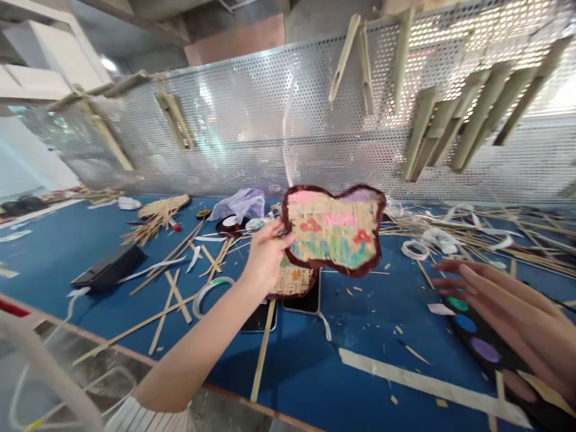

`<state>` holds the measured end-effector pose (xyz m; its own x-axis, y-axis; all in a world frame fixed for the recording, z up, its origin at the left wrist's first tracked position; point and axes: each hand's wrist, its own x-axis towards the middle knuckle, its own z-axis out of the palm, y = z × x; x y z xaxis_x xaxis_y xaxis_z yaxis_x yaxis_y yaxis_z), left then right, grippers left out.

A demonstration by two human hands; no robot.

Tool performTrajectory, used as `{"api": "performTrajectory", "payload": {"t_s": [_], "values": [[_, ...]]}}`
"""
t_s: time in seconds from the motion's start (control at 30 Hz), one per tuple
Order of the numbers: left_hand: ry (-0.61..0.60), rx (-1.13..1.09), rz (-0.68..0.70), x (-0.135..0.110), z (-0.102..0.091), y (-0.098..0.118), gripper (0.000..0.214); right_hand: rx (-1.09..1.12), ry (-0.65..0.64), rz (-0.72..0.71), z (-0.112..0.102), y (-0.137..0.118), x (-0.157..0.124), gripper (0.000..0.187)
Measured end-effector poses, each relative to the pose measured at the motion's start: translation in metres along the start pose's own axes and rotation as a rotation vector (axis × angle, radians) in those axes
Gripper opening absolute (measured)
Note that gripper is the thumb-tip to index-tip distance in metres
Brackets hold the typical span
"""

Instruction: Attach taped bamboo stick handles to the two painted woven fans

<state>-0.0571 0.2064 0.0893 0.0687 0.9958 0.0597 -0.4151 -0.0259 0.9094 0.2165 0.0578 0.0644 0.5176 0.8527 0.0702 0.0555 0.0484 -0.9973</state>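
My left hand [265,255] grips the left edge of a painted woven bamboo panel [335,231], thumb on its face. The panel is held up above the table, with a wavy dark brown border and pink, red and green painting. Partly hidden behind it, a second woven piece [297,281] with a brown edge rests by a phone [306,303]. At the right, my right hand [508,312] is slightly blurred, fingers stretched out and holding nothing. Under it lies a black piece with coloured ovals [485,350]; whether the hand touches it I cannot tell.
Bamboo strips [173,297] are scattered over the blue table [360,324]. A tape roll [414,250], a black case [110,268] and a purple plastic bag [238,205] lie about. Behind stands a perforated metal screen [243,120] hung with bamboo pieces [481,114].
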Motion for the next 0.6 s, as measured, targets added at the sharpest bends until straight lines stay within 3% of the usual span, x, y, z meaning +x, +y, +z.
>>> {"api": "performTrajectory", "payload": {"t_s": [0.13,0.27,0.4,0.6], "values": [[-0.175,-0.042,-0.239,-0.017,0.018,-0.034,0.037,0.084,-0.024,0.031,0.02,0.006,0.006,0.039],[-0.208,-0.035,-0.41,-0.026,0.021,-0.045,0.038,0.156,-0.047,0.117,0.019,0.024,0.006,0.04],[-0.246,0.014,-0.403,-0.03,0.017,-0.044,0.04,0.317,-0.08,0.205,0.012,0.029,0.004,0.048],[-0.304,0.051,-0.391,-0.029,0.009,-0.044,0.041,0.363,0.006,0.197,0.012,0.026,0.004,0.055]]}}
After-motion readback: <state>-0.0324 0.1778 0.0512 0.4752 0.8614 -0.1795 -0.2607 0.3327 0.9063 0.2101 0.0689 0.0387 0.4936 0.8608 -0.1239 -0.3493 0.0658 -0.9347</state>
